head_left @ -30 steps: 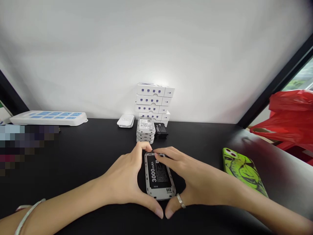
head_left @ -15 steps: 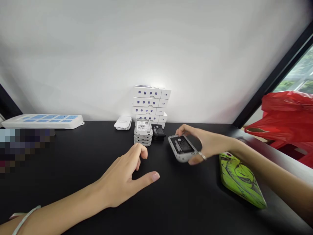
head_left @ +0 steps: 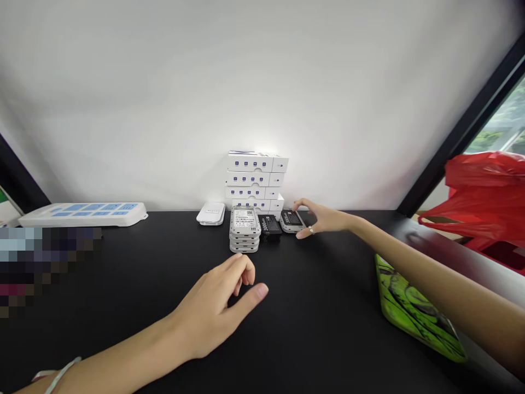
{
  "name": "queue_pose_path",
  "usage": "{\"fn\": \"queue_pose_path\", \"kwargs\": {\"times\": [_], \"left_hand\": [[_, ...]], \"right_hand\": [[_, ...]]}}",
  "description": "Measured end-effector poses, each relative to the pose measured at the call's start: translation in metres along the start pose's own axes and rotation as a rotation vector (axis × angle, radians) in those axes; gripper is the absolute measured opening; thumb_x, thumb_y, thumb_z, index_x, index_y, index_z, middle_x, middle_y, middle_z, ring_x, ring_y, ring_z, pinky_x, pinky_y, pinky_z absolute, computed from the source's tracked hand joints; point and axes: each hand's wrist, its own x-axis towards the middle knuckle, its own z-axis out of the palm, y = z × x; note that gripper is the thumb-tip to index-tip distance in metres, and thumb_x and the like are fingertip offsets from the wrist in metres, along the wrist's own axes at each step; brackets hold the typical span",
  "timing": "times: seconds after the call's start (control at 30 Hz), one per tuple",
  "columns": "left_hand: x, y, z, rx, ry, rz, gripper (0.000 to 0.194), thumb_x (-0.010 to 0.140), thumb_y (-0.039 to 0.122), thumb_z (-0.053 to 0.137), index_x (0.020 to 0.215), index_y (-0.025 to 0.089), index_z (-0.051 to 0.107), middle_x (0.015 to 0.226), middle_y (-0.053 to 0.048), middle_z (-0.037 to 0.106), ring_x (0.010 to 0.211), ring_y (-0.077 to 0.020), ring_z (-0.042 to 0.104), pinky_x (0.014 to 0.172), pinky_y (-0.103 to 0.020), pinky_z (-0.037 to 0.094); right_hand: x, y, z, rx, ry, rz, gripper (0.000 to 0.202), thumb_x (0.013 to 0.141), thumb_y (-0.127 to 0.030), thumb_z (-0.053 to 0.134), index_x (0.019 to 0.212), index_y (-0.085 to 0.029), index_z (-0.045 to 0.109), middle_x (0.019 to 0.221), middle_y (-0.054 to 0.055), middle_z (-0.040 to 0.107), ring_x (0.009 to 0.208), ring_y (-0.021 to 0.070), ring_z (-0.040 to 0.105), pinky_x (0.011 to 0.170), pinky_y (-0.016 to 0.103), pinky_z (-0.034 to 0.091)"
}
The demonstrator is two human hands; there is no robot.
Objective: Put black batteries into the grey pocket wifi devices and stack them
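At the back, a pocket-sized device (head_left: 299, 227) with a black battery in its open back lies flat on the table. Around its right side is my right hand (head_left: 324, 218), thumb and fingers apart, right at its edges; whether they still touch it is hard to tell. To its left are a stack of black batteries (head_left: 270, 228) and a stack of white device bodies (head_left: 245, 230) with labelled backs facing up. In front of that stack my left hand (head_left: 217, 306) hovers or rests, thumb apart from the loosely curled fingers, holding nothing.
Behind the stacks, white boxes (head_left: 251, 179) stand piled against the wall. White covers (head_left: 211, 213) lie stacked to their left. A power strip (head_left: 86, 214) is at the far left. A green patterned case (head_left: 418, 312) lies under my right forearm, and a red plastic bag (head_left: 488, 191) is at right.
My right hand has carried the device away from me and set it beside the batteries, and its fingers have loosened. The left hand has hardly moved. The view has shifted slightly.
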Motion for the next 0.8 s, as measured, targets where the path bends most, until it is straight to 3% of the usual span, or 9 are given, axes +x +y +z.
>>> {"fn": "queue_pose_path", "kwargs": {"times": [0.13, 0.27, 0.33, 0.4, 0.47, 0.57, 0.63, 0.7, 0.8], "left_hand": [[0.017, -0.003, -0.014, -0.028, 0.144, -0.052, 0.04, 0.096, 0.048, 0.036, 0.066, 0.021, 0.042, 0.061, 0.006, 0.042, 0.056, -0.0129, 0.041, 0.053, -0.025, 0.032], [0.052, -0.015, -0.04, 0.05, 0.257, -0.165, 0.042, 0.093, 0.047, 0.048, 0.061, 0.02, 0.04, 0.058, 0.007, 0.037, 0.057, -0.0121, 0.043, 0.057, -0.025, 0.034], [0.071, -0.023, -0.049, 0.092, 0.19, -0.269, 0.042, 0.092, 0.049, 0.054, 0.064, 0.018, 0.049, 0.058, 0.007, 0.043, 0.054, -0.0118, 0.047, 0.055, -0.025, 0.038], [0.086, -0.03, -0.054, 0.117, 0.105, -0.347, 0.034, 0.094, 0.047, 0.057, 0.083, 0.015, 0.06, 0.072, 0.003, 0.059, 0.06, -0.0127, 0.057, 0.058, -0.027, 0.048], [0.094, -0.034, -0.057, 0.144, 0.063, -0.389, 0.029, 0.096, 0.042, 0.057, 0.101, 0.014, 0.062, 0.09, -0.002, 0.066, 0.072, -0.0153, 0.064, 0.065, -0.031, 0.055], [0.089, -0.032, -0.059, 0.201, 0.067, -0.41, 0.027, 0.097, 0.039, 0.056, 0.104, 0.014, 0.062, 0.095, -0.003, 0.066, 0.075, -0.0162, 0.065, 0.067, -0.032, 0.056], [0.075, -0.025, -0.059, 0.241, 0.081, -0.402, 0.029, 0.097, 0.041, 0.053, 0.09, 0.014, 0.062, 0.079, 0.001, 0.062, 0.063, -0.0131, 0.059, 0.059, -0.027, 0.05], [0.054, -0.017, -0.054, 0.267, 0.075, -0.376, 0.04, 0.099, 0.041, 0.044, 0.068, 0.017, 0.054, 0.06, 0.004, 0.048, 0.051, -0.0112, 0.047, 0.049, -0.024, 0.036], [0.023, -0.002, -0.036, 0.287, 0.015, -0.337, 0.044, 0.095, 0.041, 0.039, 0.056, 0.02, 0.039, 0.055, 0.004, 0.04, 0.05, -0.0124, 0.043, 0.048, -0.025, 0.026]], "right_hand": [[-0.034, -0.001, 0.002, -0.04, 0.086, -0.054, 0.035, 0.079, -0.052, 0.063, 0.098, -0.025, 0.05, 0.12, 0.006, 0.056, 0.114, 0.0259, 0.05, 0.098, 0.039, 0.038], [-0.056, -0.007, 0.006, -0.131, 0.09, -0.015, 0.026, 0.081, -0.049, 0.061, 0.088, -0.025, 0.054, 0.103, 0.004, 0.063, 0.095, 0.0244, 0.055, 0.081, 0.036, 0.043], [-0.059, -0.009, 0.008, -0.137, 0.093, -0.003, 0.022, 0.081, -0.046, 0.061, 0.084, -0.025, 0.055, 0.098, 0.003, 0.064, 0.089, 0.0231, 0.056, 0.075, 0.034, 0.043], [-0.058, -0.011, 0.01, -0.118, 0.093, -0.005, 0.019, 0.081, -0.043, 0.06, 0.082, -0.024, 0.056, 0.095, 0.002, 0.065, 0.082, 0.0211, 0.056, 0.072, 0.033, 0.043], [-0.057, -0.011, 0.011, -0.101, 0.09, -0.007, 0.018, 0.08, -0.042, 0.061, 0.081, -0.024, 0.057, 0.093, 0.002, 0.066, 0.078, 0.0199, 0.056, 0.071, 0.032, 0.043], [-0.058, -0.01, 0.011, -0.068, 0.11, 0.001, 0.019, 0.078, -0.042, 0.063, 0.079, -0.024, 0.058, 0.09, 0.002, 0.066, 0.077, 0.0201, 0.057, 0.07, 0.033, 0.043], [-0.059, -0.012, 0.01, -0.033, 0.138, 0.02, 0.021, 0.078, -0.044, 0.062, 0.077, -0.023, 0.057, 0.085, 0.003, 0.066, 0.076, 0.0205, 0.058, 0.069, 0.033, 0.043], [-0.057, -0.018, 0.012, 0.025, 0.162, 0.04, 0.022, 0.079, -0.044, 0.06, 0.076, -0.023, 0.055, 0.08, 0.003, 0.066, 0.075, 0.0203, 0.06, 0.069, 0.033, 0.044], [-0.047, -0.033, 0.019, 0.141, 0.151, 0.062, 0.023, 0.084, -0.044, 0.055, 0.076, -0.023, 0.05, 0.075, 0.002, 0.068, 0.069, 0.0173, 0.063, 0.066, 0.031, 0.047]]}}
